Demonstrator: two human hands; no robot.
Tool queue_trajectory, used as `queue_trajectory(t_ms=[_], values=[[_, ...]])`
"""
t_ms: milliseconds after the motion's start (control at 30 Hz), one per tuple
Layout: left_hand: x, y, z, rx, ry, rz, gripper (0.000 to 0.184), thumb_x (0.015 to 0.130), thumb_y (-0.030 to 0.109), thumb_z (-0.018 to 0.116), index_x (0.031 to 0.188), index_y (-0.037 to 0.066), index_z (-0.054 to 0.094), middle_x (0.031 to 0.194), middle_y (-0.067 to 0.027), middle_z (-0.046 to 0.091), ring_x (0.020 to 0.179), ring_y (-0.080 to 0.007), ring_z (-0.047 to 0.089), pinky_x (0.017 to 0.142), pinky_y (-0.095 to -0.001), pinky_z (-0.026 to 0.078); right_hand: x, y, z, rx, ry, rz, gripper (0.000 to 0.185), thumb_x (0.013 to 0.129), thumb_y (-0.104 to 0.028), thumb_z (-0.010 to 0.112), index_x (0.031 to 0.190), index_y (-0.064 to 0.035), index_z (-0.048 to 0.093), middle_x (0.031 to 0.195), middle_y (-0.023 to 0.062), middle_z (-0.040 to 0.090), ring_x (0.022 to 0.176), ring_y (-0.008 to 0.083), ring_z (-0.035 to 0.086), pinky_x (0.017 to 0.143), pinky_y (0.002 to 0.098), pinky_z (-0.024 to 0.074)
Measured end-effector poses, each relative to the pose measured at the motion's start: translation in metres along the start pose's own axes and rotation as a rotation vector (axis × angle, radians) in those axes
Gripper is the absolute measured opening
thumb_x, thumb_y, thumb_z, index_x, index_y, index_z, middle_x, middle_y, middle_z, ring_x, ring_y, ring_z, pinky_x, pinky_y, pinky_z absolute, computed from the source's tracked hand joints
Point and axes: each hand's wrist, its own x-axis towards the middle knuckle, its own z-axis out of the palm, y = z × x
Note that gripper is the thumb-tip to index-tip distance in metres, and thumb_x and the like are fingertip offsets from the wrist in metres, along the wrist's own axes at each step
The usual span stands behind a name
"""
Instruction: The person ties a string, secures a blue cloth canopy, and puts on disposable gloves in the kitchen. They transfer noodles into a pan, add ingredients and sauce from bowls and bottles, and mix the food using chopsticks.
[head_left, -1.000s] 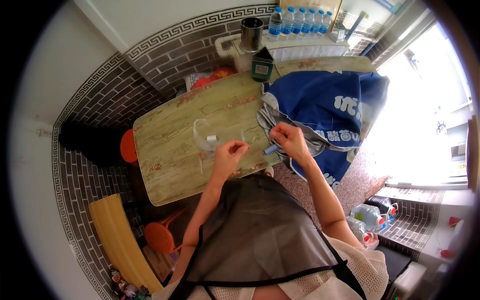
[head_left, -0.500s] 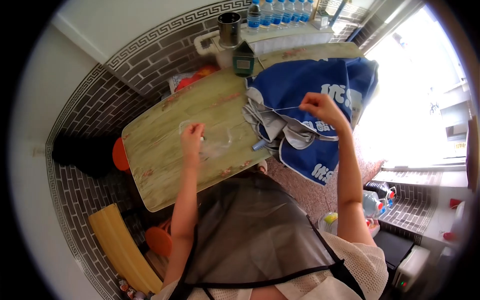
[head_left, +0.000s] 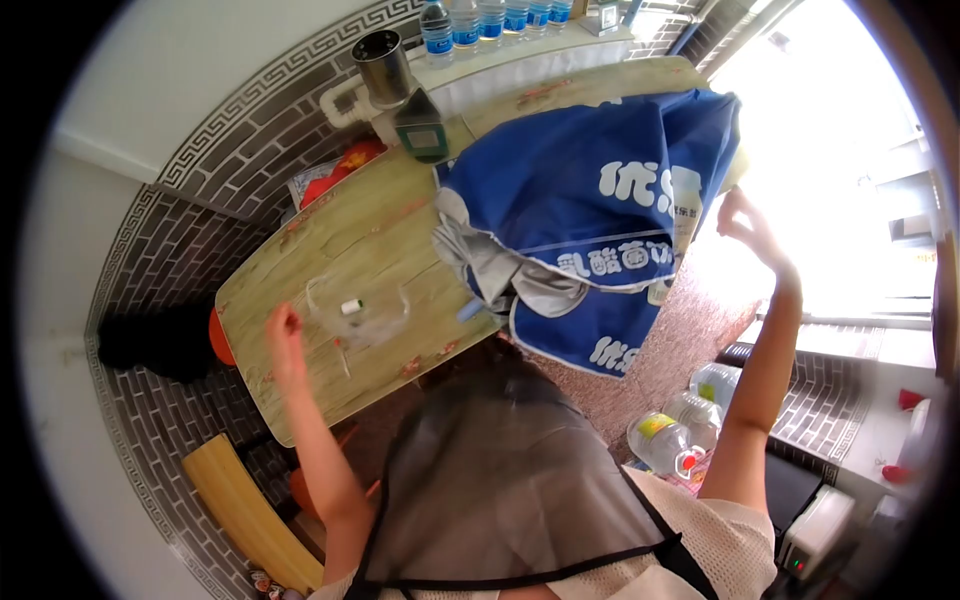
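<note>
My left hand (head_left: 286,325) is closed in a pinch over the left part of the table; what it holds is too small to make out. Far to the right, my right hand (head_left: 742,222) is raised beyond the cloth, fingers pinched, its content also not visible. Between them a blue cloth (head_left: 560,185) with white characters and grey lining lies bunched over the table (head_left: 370,240). A small white spool (head_left: 352,306) rests by a clear plastic piece (head_left: 385,325), right of my left hand. A blue-grey cylinder (head_left: 470,309) lies at the cloth's lower left edge.
A dark green box (head_left: 421,135) and a metal canister (head_left: 382,68) stand at the back, beside a row of water bottles (head_left: 465,24). Large plastic jugs (head_left: 660,442) are on the floor at lower right. A wooden bench (head_left: 240,515) is at lower left.
My hands have moved wide apart, left hand to the left and right hand to the right past the cloth. A thread seen at my right hand half a second ago is no longer discernible. The view has shifted.
</note>
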Motion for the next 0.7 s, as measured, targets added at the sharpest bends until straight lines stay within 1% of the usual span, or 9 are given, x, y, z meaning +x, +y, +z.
queue_trajectory(t_ms=[100,133,200,233,400,467,600,667,700], values=[[-0.033,0.055,-0.022,-0.39,-0.047,-0.067,0.009,0.089,0.005,0.058,0.091,-0.003,0.056,0.084,-0.0069,0.054,0.079,-0.0156,0.051,0.07,-0.0304,0.043,-0.028,-0.07,-0.021,0.105,0.14,-0.043,0.02,0.071,-0.014,0.071,0.068,-0.0004,0.057,0.07,0.0056,0.053,0.075,0.0192,0.046,0.068,0.0344,0.0381],[-0.05,0.077,-0.022,-0.541,-0.086,-0.014,0.008,0.089,0.003,0.056,0.092,-0.003,0.053,0.085,-0.0075,0.052,0.081,-0.0167,0.049,0.071,-0.0306,0.042,-0.031,-0.081,-0.029,0.124,0.166,-0.386,0.018,0.081,-0.012,0.063,0.064,-0.0049,0.061,0.058,-0.0011,0.054,0.051,0.0129,0.049,0.062,0.028,0.0464],[-0.079,0.116,-0.027,-0.75,-0.247,0.112,0.007,0.088,-0.001,0.053,0.093,-0.002,0.047,0.087,-0.008,0.045,0.084,-0.0182,0.045,0.073,-0.0313,0.04,-0.059,-0.092,-0.054,0.168,0.171,-0.598,0.023,0.081,-0.02,0.062,0.063,-0.0061,0.06,0.057,-0.0006,0.053,0.051,0.0128,0.047,0.06,0.0285,0.046],[-0.091,0.131,-0.032,-0.813,-0.369,0.191,0.009,0.087,-0.004,0.052,0.093,-0.001,0.045,0.088,-0.008,0.042,0.085,-0.0187,0.043,0.074,-0.0319,0.039,-0.081,-0.082,-0.08,0.086,0.058,-0.786,0.025,0.08,-0.031,0.064,0.068,-0.0085,0.062,0.063,-0.0017,0.055,0.065,0.0155,0.052,0.085,0.0445,0.0301],[-0.131,0.177,-0.053,-0.731,-0.29,0.407,0.013,0.085,-0.007,0.05,0.09,0.001,0.041,0.086,-0.0069,0.035,0.084,-0.019,0.039,0.074,-0.0328,0.036,-0.09,-0.139,-0.095,-0.022,-0.032,-0.994,0.022,0.076,-0.043,0.072,0.084,-0.0229,0.07,0.075,-0.0079,0.059,0.088,0.0115,0.052,0.111,0.0629,-0.0004],[-0.143,0.182,-0.063,-0.665,-0.279,0.433,0.011,0.088,-0.006,0.049,0.09,0.0,0.042,0.087,-0.0073,0.038,0.084,-0.0192,0.04,0.074,-0.0327,0.037,-0.064,-0.143,-0.073,-0.023,-0.026,-1.011,0.023,0.077,-0.041,0.071,0.084,-0.0194,0.07,0.076,-0.0059,0.061,0.085,0.0122,0.053,0.111,0.062,0.0067],[-0.125,0.144,-0.152,-0.538,0.137,0.214,0.005,0.09,0.002,0.055,0.093,-0.001,0.052,0.087,-0.0073,0.051,0.082,-0.0174,0.05,0.072,-0.0294,0.042,0.041,-0.139,0.045,0.253,-0.155,-0.638,0.003,0.07,-0.004,0.063,0.069,-0.003,0.06,0.071,0.0052,0.057,0.07,0.0197,0.052,0.099,0.0471,0.0342],[-0.101,0.101,-0.228,-0.385,0.357,0.13,0.009,0.09,0.007,0.059,0.096,-0.001,0.058,0.086,-0.0064,0.057,0.08,-0.0152,0.055,0.071,-0.0268,0.046,0.098,-0.128,0.126,0.271,-0.31,-0.584,0.006,0.073,-0.005,0.065,0.071,-0.0037,0.059,0.07,0.0032,0.055,0.077,0.0189,0.052,0.098,0.042,0.0344],[-0.091,0.081,-0.262,-0.286,0.402,0.083,0.011,0.09,0.009,0.06,0.097,0.0,0.06,0.084,-0.0056,0.059,0.078,-0.0139,0.056,0.07,-0.0255,0.048,0.118,-0.124,0.171,0.281,-0.304,-0.489,0.007,0.075,-0.007,0.067,0.075,-0.0033,0.061,0.071,0.0029,0.058,0.077,0.0182,0.052,0.086,0.0358,0.0401]])
